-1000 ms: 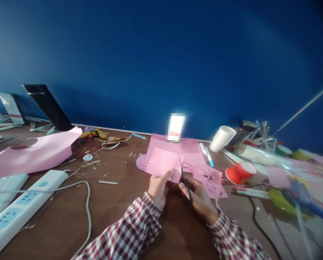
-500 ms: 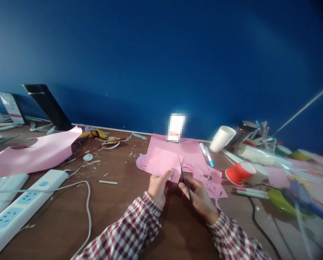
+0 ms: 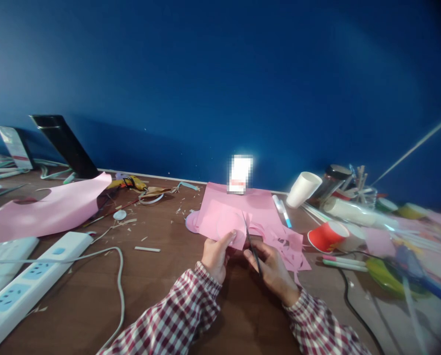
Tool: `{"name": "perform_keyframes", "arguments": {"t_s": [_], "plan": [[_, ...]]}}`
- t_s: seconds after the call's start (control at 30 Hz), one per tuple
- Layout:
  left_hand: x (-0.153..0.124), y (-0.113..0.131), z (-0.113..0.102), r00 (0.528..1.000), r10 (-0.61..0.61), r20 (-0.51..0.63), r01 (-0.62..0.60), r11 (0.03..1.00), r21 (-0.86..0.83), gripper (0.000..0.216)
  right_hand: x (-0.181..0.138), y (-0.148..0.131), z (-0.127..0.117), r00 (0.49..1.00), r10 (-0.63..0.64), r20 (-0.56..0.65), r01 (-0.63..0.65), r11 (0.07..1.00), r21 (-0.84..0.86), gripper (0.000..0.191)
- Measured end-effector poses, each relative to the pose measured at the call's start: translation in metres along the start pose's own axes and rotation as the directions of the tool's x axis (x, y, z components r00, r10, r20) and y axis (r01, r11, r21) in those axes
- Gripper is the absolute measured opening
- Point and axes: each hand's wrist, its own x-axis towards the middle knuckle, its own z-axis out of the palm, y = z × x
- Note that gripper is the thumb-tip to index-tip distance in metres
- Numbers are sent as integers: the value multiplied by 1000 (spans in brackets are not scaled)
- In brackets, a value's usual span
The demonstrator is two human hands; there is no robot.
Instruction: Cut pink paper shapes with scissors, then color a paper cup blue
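Note:
Between thumb and fingers, my left hand [image 3: 216, 255] grips a piece of pink paper [image 3: 220, 221] by its near edge. A faint round outline shows on that piece. My right hand [image 3: 270, 268] is closed round a pair of dark scissors [image 3: 253, 249], whose blades point away from me along the paper's right side. The handles are mostly hidden by my fingers. Beneath and behind the held piece lies a larger pink sheet [image 3: 259, 199]. Pink scraps with cut-out slits [image 3: 289, 246] spread to the right of the scissors, and a rounded pink piece [image 3: 191, 222] peeks out at the left.
A white power strip [image 3: 39, 271] and its cable lie to the left, below a curved pink sheet [image 3: 57, 212]. On the right are a white paper cup [image 3: 304, 190], a red cup [image 3: 326, 237] and markers [image 3: 344, 264]. A bright phone [image 3: 240, 174] leans against the blue wall.
The held pink paper has shifted very slightly to the left by the scissors. Both hands stay in nearly the same place.

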Motion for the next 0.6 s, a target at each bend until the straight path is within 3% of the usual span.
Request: {"name": "perform_keyframes", "arguments": {"t_s": [0.6], "plan": [[2, -3, 0, 998, 41, -46, -40, 999, 36, 43, -1, 3, 3, 999, 10, 33, -11, 999, 39, 22]]}}
